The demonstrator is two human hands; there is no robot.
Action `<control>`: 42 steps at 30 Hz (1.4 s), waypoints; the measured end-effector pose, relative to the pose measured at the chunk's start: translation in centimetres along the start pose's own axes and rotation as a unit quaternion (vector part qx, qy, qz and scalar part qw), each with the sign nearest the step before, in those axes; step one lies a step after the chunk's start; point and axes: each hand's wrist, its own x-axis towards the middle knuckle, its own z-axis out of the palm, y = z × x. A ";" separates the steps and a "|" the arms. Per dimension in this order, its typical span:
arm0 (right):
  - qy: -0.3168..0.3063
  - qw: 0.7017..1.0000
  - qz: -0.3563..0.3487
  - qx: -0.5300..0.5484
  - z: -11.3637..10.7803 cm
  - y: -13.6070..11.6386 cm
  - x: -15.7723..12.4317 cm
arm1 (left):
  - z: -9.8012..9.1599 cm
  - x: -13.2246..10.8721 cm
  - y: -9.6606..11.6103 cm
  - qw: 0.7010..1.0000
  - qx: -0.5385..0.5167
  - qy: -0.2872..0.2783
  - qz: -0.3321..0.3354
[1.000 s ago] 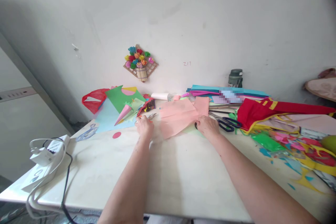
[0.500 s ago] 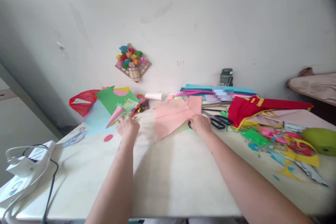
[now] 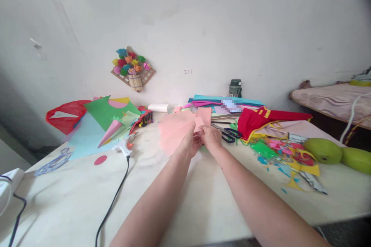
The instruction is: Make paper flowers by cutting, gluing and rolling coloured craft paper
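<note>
The left hand (image 3: 191, 143) and right hand (image 3: 211, 137) are together, fingers bent, at the right edge of the peach paper (image 3: 174, 131); grip unclear.

The left hand (image 3: 191, 142) and right hand (image 3: 211, 137) are bare. So are both forearms (image 3: 162, 197); the five o'clock one bears a small spot (image 3: 222, 168).
</note>
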 end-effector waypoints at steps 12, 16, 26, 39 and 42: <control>0.015 0.994 -0.098 0.054 -0.2 -1.0 -0.3 | -0.5 2.4 0.1 0.969 -0.185 0.128 0.099; 0.001 0.999 -0.034 0.018 -1.0 -0.3 0.2 | -2.4 3.3 0.4 0.963 -0.180 0.107 0.170; -0.140 0.986 -0.029 -0.089 -0.6 -0.7 0.4 | -3.7 3.9 0.4 0.975 -0.128 0.026 0.179; -0.171 0.983 0.003 -0.070 -2.1 0.0 1.7 | -4.1 3.7 1.3 0.948 -0.107 -0.041 0.296; -0.173 0.984 0.034 -0.030 -2.4 1.0 1.8 | -4.3 3.6 1.4 0.930 -0.081 -0.009 0.357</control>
